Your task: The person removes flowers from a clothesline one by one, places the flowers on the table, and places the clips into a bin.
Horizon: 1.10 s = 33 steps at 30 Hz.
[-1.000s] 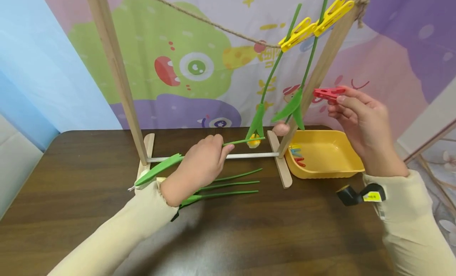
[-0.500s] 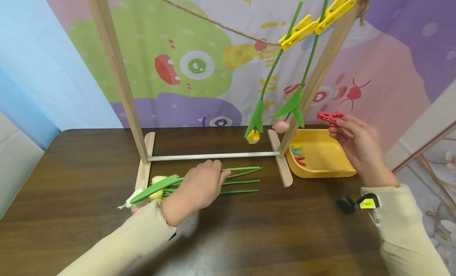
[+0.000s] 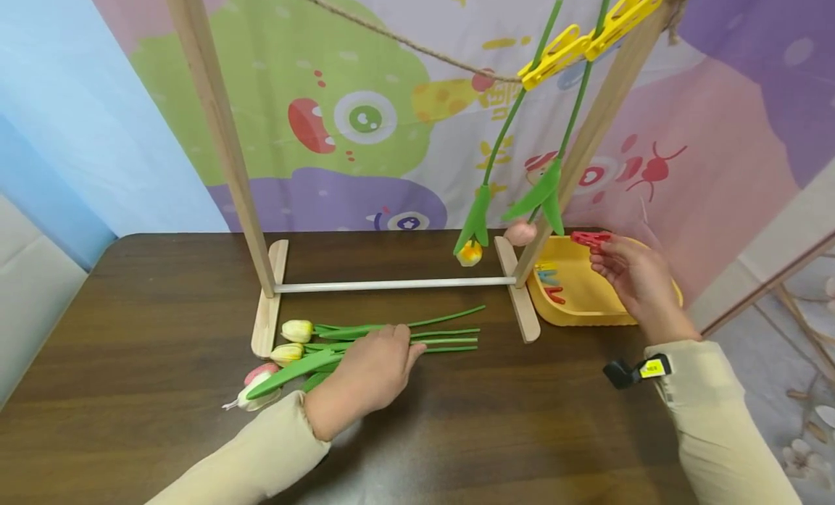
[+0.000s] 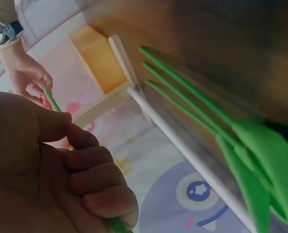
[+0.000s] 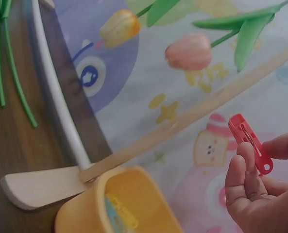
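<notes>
My left hand [image 3: 375,367] grips the stem of a white tulip [image 3: 257,398], low over the other tulips at the table's left-centre. Its green stem tip [image 4: 51,99] pokes out between thumb and forefinger in the left wrist view. Beside it lie a pale yellow tulip [image 3: 296,331], a second yellow one [image 3: 287,354] and a pink one [image 3: 261,372], stems pointing right. My right hand [image 3: 641,284] pinches a red clothespin [image 5: 250,143] between thumb and fingers, above the yellow basket [image 3: 587,319]. A yellow-orange tulip [image 3: 469,253] and a pink tulip [image 3: 520,233] hang flower-down.
Yellow clothespins [image 3: 554,58] hold the hanging stems on a rope [image 3: 398,38] strung between wooden posts [image 3: 225,128]. A white rod [image 3: 391,285] joins the posts' wooden feet [image 3: 522,309]. Several small clothespins [image 3: 551,277] lie in the basket. A cartoon-print cloth [image 3: 365,70] hangs behind.
My left hand has lowered the white tulip and brought it toward me, down to the lying tulips. My right hand has come down with the red clothespin to over the basket.
</notes>
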Available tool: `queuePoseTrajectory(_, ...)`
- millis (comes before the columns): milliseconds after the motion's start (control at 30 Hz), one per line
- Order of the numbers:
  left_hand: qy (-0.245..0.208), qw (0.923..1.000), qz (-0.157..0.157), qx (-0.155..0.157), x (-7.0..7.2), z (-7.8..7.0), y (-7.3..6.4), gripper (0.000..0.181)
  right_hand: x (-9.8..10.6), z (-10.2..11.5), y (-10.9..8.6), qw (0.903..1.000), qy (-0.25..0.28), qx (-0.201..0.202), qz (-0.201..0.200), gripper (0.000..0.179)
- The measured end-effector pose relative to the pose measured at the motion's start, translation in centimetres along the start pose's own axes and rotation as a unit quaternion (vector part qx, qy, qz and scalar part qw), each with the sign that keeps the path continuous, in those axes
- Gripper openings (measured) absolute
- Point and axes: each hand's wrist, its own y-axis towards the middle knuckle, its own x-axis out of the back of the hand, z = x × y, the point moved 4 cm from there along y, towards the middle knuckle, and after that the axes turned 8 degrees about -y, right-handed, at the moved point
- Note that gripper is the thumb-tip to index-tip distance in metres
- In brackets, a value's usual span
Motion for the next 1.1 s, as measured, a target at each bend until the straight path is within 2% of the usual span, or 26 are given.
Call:
queuePoseTrajectory(67, -0.003, 0.9999, 0.011, 0.004, -0.4, 0.1, -0.2, 0.033, 0.3, -0.5, 0.2, 0.9999, -0.004, -0.009, -0.001, 0.020)
queuePoseTrajectory(233, 0.007, 1.0000, 0.007, 0.001, -1.1, 0.2, -0.5, 0.033, 1.3, -1.4, 0.3, 0.9989, -0.003, -0.038, -0.027, 0.015)
queuePoseTrajectory(367, 0.001, 0.9999, 0.012, 0.007, -1.6, 0.3, -0.8, 0.032, 2.1, -2.0, 0.4, 0.9977, 0.015, -0.051, -0.041, 0.015)
queuePoseTrajectory(567, 0.014, 0.9999, 0.007, -0.003, -2.3, 0.4, -1.3, 0.032, 2.7, -2.8, 0.8, 0.9964, 0.012, -0.065, -0.054, 0.016)
queuePoseTrajectory(767, 0.015, 0.9995, 0.022, 0.019, -3.1, 0.6, -1.4, 0.033, 2.8, -3.4, 1.1, 0.9964, 0.009, -0.066, -0.052, 0.016)
queuePoseTrajectory(933, 0.020, 0.9995, 0.019, 0.015, -3.5, 0.8, -1.4, 0.033, 2.7, -3.7, 1.1, 0.9961, 0.001, -0.071, -0.052, 0.017)
queuePoseTrajectory(1100, 0.020, 0.9990, 0.033, 0.021, -4.1, 1.0, -1.4, 0.033, 2.5, -4.1, 1.1, 0.9957, 0.000, -0.079, -0.048, 0.020)
